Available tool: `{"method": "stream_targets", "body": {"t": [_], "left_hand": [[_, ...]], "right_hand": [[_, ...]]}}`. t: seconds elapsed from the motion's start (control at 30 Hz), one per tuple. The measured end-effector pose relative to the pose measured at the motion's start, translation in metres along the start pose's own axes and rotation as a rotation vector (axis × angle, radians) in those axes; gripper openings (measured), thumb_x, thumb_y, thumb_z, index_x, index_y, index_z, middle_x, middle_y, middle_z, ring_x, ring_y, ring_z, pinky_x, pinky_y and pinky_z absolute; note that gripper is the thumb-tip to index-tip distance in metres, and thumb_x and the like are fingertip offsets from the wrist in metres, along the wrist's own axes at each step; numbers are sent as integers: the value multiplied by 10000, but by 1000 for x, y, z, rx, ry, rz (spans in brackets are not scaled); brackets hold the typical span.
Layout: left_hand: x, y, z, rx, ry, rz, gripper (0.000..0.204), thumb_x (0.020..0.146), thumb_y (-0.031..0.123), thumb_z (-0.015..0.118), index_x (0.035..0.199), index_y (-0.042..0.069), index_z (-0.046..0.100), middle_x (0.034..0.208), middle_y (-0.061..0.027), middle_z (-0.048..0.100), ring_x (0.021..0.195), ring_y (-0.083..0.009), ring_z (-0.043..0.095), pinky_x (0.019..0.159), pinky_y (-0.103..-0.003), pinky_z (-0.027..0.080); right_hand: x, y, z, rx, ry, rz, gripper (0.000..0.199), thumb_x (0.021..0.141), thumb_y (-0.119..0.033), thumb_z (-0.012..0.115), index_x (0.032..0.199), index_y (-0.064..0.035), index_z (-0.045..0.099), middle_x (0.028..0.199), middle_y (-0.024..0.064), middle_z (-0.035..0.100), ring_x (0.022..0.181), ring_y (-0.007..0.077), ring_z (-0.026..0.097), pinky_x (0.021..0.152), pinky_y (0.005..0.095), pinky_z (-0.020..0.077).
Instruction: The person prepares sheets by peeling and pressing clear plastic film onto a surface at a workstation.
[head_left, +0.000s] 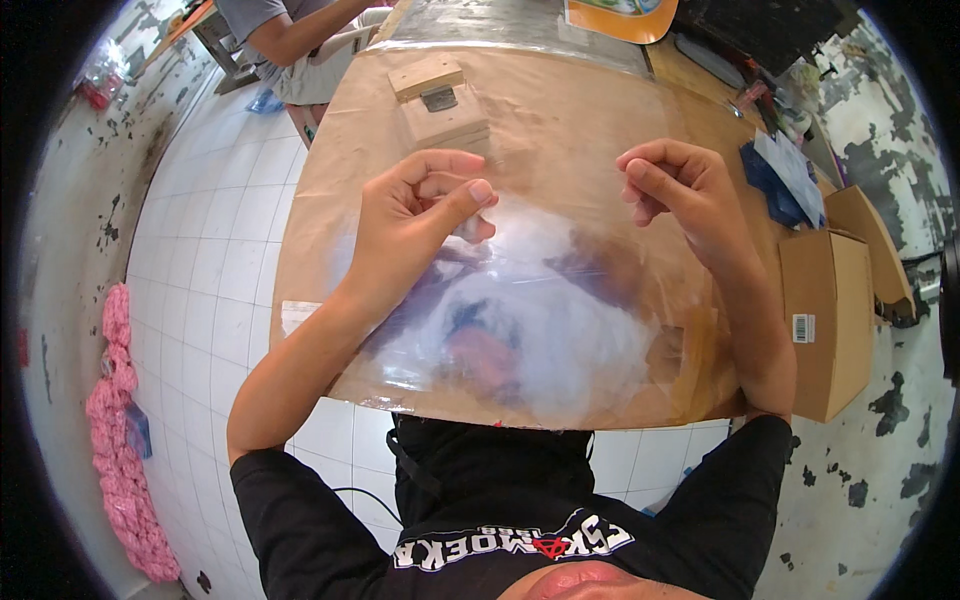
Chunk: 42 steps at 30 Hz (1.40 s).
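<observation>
Both my hands are raised over the near half of a table (560, 120) covered in brown paper and clear plastic. My left hand (430, 195) has its fingers curled in, with the thumb against the lower fingers. My right hand (680, 185) makes a pinch of thumb and forefinger, the other fingers folded beneath. Anything held in either hand is too thin or too hidden to make out. Beyond my left hand, nearest to it, stands a pale wooden block fixture (445, 120) with a small dark metal piece set in it.
An open cardboard box (825, 320) stands by the table's right side, with blue and white packets (785, 180) behind it. An orange sheet (625, 18) lies at the far edge. Another person (290, 45) sits at the far left. Pink bundles (120, 430) lie along the left wall.
</observation>
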<state>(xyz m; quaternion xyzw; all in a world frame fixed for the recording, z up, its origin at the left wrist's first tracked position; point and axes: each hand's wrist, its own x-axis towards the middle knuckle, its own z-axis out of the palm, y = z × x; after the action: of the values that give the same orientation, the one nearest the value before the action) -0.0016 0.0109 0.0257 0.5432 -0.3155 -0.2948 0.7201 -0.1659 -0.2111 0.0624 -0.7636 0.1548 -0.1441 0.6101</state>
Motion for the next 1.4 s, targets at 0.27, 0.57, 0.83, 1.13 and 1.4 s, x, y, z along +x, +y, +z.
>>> {"method": "stream_targets", "body": {"t": [0.27, 0.57, 0.83, 1.13, 1.4], "left_hand": [[0, 2, -7, 65, 31, -24, 188, 932, 147, 601, 1047, 1, 625, 876, -99, 680, 718, -140, 658, 631, -265, 544], [4, 1, -14, -66, 115, 21, 267, 975, 225, 514, 1052, -17, 599, 855, -121, 666, 703, -181, 668, 659, -298, 547], [3, -3, -11, -164, -134, -87, 262, 945, 174, 531, 1119, -16, 579, 993, -124, 647, 829, -169, 654, 760, -291, 534], [-5, -7, 0, 45, -206, -84, 161, 888, 102, 642, 1012, -1, 648, 947, -90, 661, 810, -114, 622, 762, -267, 514], [-5, -7, -2, 153, -157, -28, 127, 862, 90, 691, 919, -24, 685, 758, -19, 645, 655, -42, 560, 588, -183, 469]], "right_hand": [[0, 0, -1, -21, -1, -84, 189, 910, -152, 641, 981, 20, 676, 730, 38, 642, 597, 77, 579, 554, 210, 487], [0, -6, -9, -64, 130, -143, 205, 900, -171, 654, 960, 24, 679, 733, 40, 644, 601, 80, 575, 565, 210, 480], [0, -6, -9, 24, 203, -176, 213, 905, -178, 648, 968, 24, 676, 752, 48, 640, 611, 82, 569, 563, 213, 473], [-5, -6, 4, 51, 156, -147, 196, 910, -168, 644, 983, 12, 670, 761, 48, 650, 609, 83, 576, 575, 205, 476], [-5, -4, 5, -4, 133, -186, 185, 903, -152, 653, 981, 13, 678, 760, 54, 659, 621, 85, 591, 564, 205, 483]]}}
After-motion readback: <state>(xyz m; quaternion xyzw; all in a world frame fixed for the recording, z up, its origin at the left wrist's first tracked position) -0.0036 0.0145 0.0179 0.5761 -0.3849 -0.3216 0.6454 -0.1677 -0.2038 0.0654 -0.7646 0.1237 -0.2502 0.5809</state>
